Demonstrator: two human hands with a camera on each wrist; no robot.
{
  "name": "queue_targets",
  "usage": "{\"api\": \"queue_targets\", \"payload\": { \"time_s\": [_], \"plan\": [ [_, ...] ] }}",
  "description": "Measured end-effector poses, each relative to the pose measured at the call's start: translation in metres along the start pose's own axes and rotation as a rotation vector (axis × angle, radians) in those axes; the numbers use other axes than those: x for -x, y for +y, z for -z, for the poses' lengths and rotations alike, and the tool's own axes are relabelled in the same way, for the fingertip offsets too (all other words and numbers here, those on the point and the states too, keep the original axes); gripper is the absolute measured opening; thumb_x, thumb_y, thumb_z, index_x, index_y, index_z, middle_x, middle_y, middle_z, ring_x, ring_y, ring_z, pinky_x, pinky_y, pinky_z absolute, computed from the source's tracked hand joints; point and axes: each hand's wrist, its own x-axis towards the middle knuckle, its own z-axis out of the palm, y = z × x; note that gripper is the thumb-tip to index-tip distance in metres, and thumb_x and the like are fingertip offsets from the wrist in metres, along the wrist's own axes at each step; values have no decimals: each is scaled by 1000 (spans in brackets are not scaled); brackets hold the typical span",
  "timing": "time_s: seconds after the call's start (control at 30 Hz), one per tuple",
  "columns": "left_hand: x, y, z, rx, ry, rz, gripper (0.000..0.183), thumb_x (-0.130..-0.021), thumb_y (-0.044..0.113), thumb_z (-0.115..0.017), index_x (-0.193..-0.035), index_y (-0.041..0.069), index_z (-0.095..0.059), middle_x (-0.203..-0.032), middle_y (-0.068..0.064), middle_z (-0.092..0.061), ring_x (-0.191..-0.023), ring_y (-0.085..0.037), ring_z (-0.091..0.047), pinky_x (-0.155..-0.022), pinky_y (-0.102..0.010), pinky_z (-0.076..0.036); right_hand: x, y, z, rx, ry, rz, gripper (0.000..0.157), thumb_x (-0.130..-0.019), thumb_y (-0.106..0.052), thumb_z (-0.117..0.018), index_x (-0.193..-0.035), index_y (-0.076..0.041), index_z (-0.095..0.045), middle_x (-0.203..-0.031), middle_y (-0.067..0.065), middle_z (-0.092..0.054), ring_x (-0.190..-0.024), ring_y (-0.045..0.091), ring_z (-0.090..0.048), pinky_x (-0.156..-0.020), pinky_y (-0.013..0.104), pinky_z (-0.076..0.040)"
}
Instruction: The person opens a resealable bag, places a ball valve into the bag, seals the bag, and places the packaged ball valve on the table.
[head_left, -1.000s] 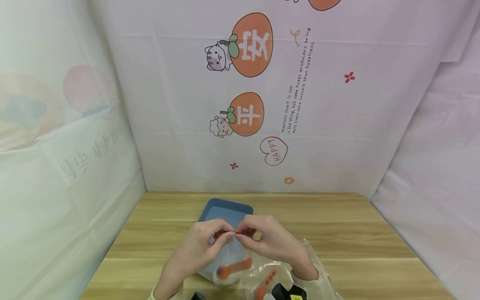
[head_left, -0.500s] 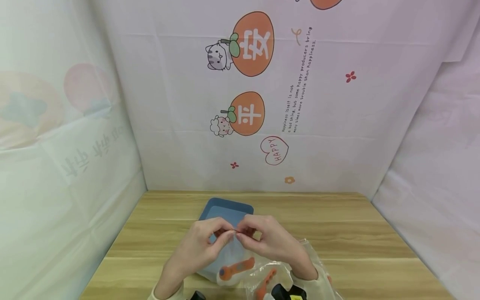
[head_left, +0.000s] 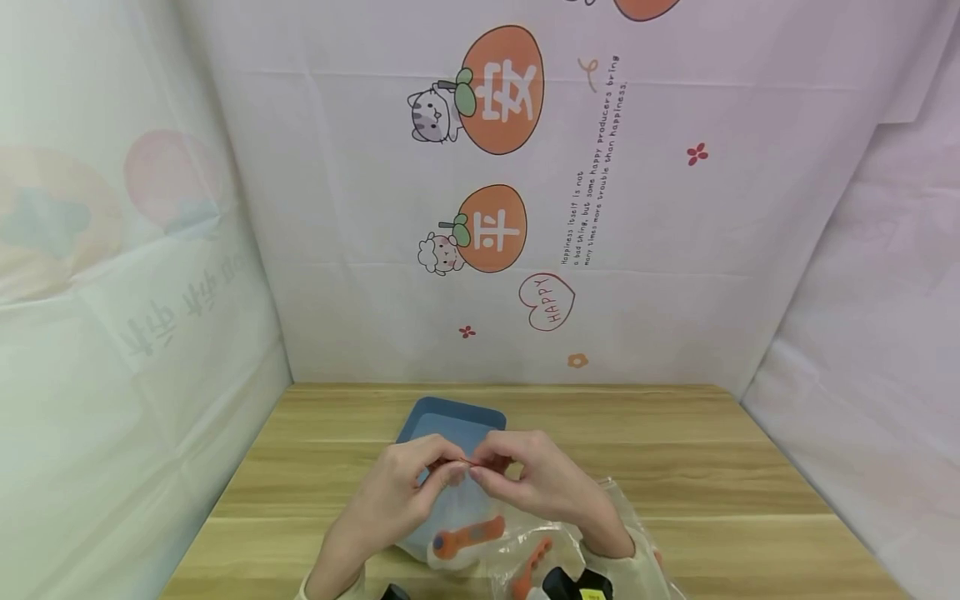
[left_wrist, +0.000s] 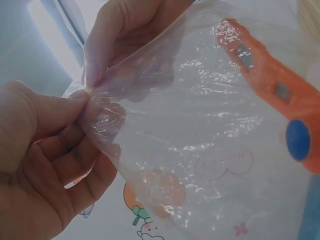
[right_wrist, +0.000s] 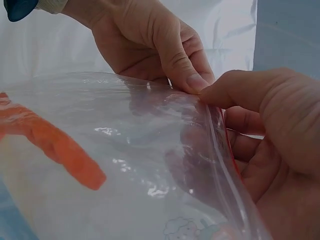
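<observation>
A clear plastic zip bag [right_wrist: 130, 130] with a red-edged zip hangs from both hands at its mouth. Thumb and fingers of my left hand [head_left: 393, 492] pinch the bag's edge. Close beside them, my right hand [head_left: 543, 483] pinches the same edge, the fingertips of both hands nearly meeting. Inside the bag is an orange, bumpy, long thing [left_wrist: 270, 75] with grey rectangles and a blue round spot; its kind cannot be told. Farther right in the head view lies another orange wavy piece [head_left: 532, 567], under or in clear plastic [head_left: 551, 537].
A blue tray [head_left: 427, 425] sits on the wood-grain table [head_left: 675, 450] behind and beneath the hands. Printed white cloth [head_left: 637, 333] closes off the back and sides. Black wrist gear [head_left: 562, 583] shows at the bottom edge.
Both hands keep their pinch in nearly the same place. The bag with the orange thing swayed slightly right, then back left. My left thumb has shifted a little.
</observation>
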Motion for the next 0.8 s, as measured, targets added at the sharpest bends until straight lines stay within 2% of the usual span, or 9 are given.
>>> {"api": "queue_targets", "payload": {
  "time_s": [0.3,0.5,0.8],
  "plan": [
    [1,-1,-2,5,4,-15,12,-92,5,-66,-97,16,-67,-85,6,-66,-69,3,-48,-58,-12,-45,3,0,0,-30,-18,-19,8,-95,-3,-61,-95,-10,-64,-81,1,-66,-70,1,-59,-63,17,-54],
    [2,-1,-3,30,26,-18,12,-92,4,-66,-97,16,-67,-84,6,-67,-69,2,-50,-57,-15,-47,4,-1,-1,-35,-23,-8,11,-95,-1,-61,-95,-12,-63,-80,0,-66,-71,2,-59,-65,17,-54],
    [0,-1,-1,12,32,-14,12,-92,3,-66,-95,15,-67,-85,6,-66,-69,2,-51,-59,-14,-47,1,-1,2,-34,-38,1,13,-95,-1,-60,-95,-13,-62,-80,0,-64,-71,2,-58,-65,17,-54]
  ]
}}
